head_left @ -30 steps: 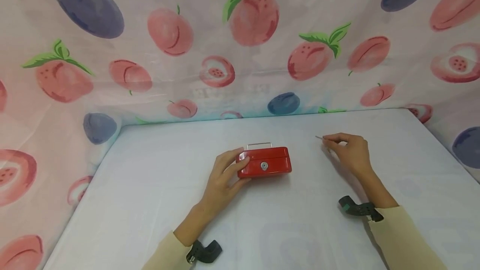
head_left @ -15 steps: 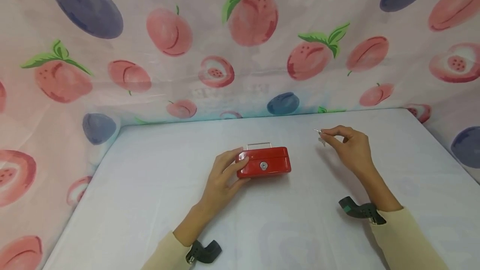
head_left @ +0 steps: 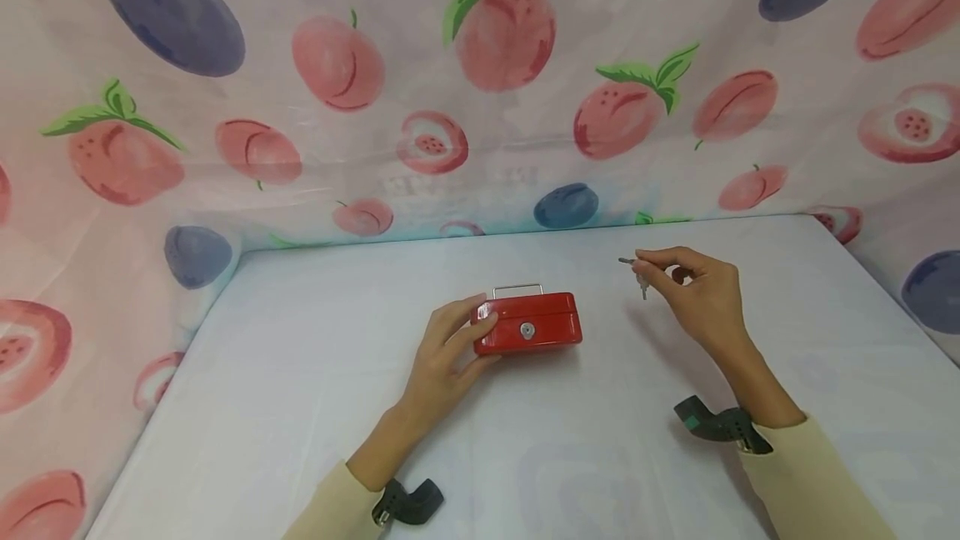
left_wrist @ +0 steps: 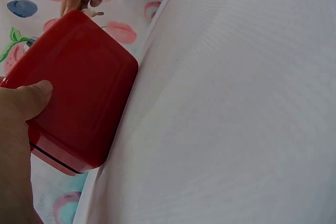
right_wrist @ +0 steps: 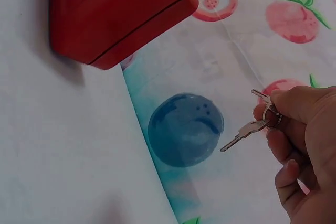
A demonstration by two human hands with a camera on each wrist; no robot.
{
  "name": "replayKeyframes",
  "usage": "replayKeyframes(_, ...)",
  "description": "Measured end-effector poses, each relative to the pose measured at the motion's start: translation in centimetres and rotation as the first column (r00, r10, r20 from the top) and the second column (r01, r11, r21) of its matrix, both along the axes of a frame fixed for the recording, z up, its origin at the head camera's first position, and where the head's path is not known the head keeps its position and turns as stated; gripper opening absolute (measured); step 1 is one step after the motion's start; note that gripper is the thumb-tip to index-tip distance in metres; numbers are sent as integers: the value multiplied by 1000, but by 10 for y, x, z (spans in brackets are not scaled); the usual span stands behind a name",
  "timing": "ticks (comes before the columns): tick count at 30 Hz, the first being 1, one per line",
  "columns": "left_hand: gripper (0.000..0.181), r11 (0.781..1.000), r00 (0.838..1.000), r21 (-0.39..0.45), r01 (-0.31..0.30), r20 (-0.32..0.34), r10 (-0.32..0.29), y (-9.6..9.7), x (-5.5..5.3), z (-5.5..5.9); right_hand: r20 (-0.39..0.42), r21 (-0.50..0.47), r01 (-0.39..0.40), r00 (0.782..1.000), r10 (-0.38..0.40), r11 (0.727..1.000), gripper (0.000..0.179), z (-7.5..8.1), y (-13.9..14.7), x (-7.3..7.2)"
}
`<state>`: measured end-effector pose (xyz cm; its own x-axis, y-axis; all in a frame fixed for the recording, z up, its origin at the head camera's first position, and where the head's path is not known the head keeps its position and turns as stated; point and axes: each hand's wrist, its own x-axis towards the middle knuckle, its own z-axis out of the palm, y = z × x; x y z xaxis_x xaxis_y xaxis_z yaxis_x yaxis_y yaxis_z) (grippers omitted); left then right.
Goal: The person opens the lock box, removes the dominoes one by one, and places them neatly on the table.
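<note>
And here's the red box (head_left: 536,325), glossy and hard-looking, a squat block with rounded corners, a thin dark seam running round it and a round, silvery lock (head_left: 527,331) set in its front. From its top rises a thin wire handle (head_left: 517,286), bent square. The left hand (head_left: 442,348) has it clamped at the left end, fingers over the front, thumb pressing a broad, smooth panel; whether the box touches the white bench (head_left: 465,457) beneath, I can't tell.

Over to the right of the box, raised and well apart from it, the right hand (head_left: 697,298) pinches the small metal keys (right_wrist: 250,129): thumb and forefinger together, one toothed blade slanting down, another poking past the fingertips, a slim round ring (right_wrist: 272,109) linking the pair.

Nearer the viewer than the box, pale cloth sleeves (head_left: 337,507) meet dark, curved wrist mounts (head_left: 408,504). Behind the box hangs a lightly creased sheet (head_left: 525,140), soft pink, printed with plump peaches, pointed green leaves and smooth bluish ovals. All around the box the bench cover lies pale and matte, with faint ripples.
</note>
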<state>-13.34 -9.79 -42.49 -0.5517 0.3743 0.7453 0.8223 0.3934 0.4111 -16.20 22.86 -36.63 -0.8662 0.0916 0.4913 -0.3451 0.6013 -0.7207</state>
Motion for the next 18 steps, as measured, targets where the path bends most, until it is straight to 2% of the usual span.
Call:
replayKeyframes(10, 64, 1000, 1000, -4, 2, -3, -2, 0, 0, 0, -9, -8, -51, 999, 51, 999, 20, 7, -4, 5)
replayKeyframes(18, 64, 1000, 1000, -12, -3, 0, 3, -1, 0, 0, -86, -113, -184, 981, 175, 976, 22, 9, -6, 7)
